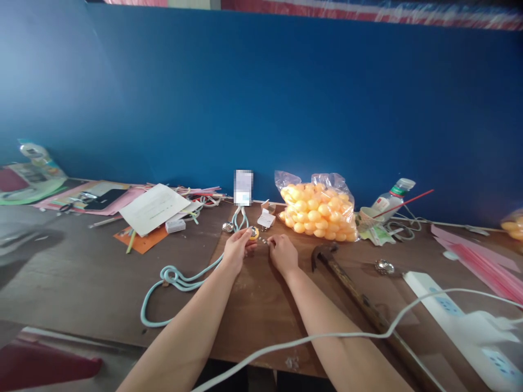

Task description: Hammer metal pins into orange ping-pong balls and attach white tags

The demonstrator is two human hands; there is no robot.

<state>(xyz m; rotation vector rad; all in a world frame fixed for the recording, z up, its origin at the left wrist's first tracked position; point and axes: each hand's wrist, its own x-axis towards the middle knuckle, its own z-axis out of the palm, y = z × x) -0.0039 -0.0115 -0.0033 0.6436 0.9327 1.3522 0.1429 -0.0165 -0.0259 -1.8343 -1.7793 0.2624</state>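
Note:
My left hand is closed on a small round yellow-rimmed piece with a dark and shiny middle. My right hand is just to its right, its fingers pinched together near a few tiny pale bits on the brown table. What those fingertips hold, if anything, is too small to make out. Beyond my left hand, light blue cord runs to a pale upright card at the blue wall. A small open white box lies behind my hands.
Behind my right hand sits a clear bag of orange balls. A hammer, power strip and bottle are to the right. A white cable crosses above my right forearm. Looped blue cord and papers lie left.

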